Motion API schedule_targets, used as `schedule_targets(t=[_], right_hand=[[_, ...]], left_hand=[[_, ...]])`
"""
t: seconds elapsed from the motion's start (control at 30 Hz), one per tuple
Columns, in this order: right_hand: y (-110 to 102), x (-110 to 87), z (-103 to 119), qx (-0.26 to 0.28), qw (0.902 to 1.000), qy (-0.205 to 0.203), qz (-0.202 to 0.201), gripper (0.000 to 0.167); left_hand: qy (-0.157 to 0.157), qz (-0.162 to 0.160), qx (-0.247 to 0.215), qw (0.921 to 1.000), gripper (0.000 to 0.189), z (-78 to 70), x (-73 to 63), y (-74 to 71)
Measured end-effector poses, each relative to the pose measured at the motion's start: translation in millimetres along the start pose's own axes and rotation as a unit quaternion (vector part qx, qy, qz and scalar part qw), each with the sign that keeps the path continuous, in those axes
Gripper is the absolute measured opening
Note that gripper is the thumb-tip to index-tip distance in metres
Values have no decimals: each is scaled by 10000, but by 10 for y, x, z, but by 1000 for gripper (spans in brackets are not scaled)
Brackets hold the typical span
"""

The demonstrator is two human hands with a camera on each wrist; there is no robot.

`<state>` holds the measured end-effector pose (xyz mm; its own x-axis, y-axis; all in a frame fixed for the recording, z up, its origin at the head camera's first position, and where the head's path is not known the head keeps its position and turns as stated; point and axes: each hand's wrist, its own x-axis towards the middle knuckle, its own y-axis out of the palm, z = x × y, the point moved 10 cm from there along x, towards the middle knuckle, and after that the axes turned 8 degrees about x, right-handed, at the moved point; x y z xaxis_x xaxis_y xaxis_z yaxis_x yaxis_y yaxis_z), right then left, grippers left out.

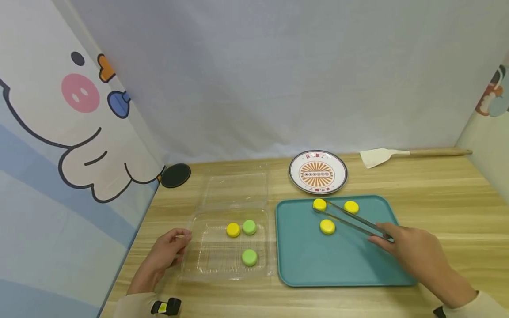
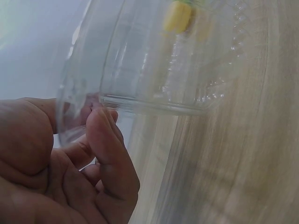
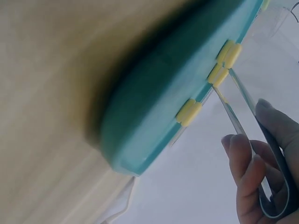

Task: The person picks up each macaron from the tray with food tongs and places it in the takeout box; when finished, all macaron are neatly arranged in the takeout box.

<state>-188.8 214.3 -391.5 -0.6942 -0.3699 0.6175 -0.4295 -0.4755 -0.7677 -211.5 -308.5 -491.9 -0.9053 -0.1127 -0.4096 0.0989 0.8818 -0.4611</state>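
Tongs point(image 1: 358, 217) of slim metal sit gripped in the right hand point(image 1: 415, 249), angled leftward, tips astride a round yellow macaron point(image 1: 319, 204) on the smooth teal tray point(image 1: 310, 260); I have the left hand point(image 1: 167, 249) pinching the clear plastic box point(image 1: 216, 256) by its edge.

I could pass freely over the near left part of the teal tray point(image 1: 308, 260); three yellow macarons point(image 1: 327, 227) and the tongs point(image 1: 358, 218) crowd its far half, the plate point(image 1: 318, 185) stands just behind, the clear container point(image 1: 271, 247) close along its left.
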Motion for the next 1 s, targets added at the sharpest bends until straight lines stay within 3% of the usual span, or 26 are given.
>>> schedule_targets(t=[0.37, 1.0], right_hand=[[60, 51, -60, 137, 9976, 275, 616, 85], [40, 88, 4, 218, 9995, 84, 234, 82]], left_hand=[[-49, -4, -57, 10000, 33, 13, -5, 11], [10, -13, -78, 10000, 33, 8, 1, 4]])
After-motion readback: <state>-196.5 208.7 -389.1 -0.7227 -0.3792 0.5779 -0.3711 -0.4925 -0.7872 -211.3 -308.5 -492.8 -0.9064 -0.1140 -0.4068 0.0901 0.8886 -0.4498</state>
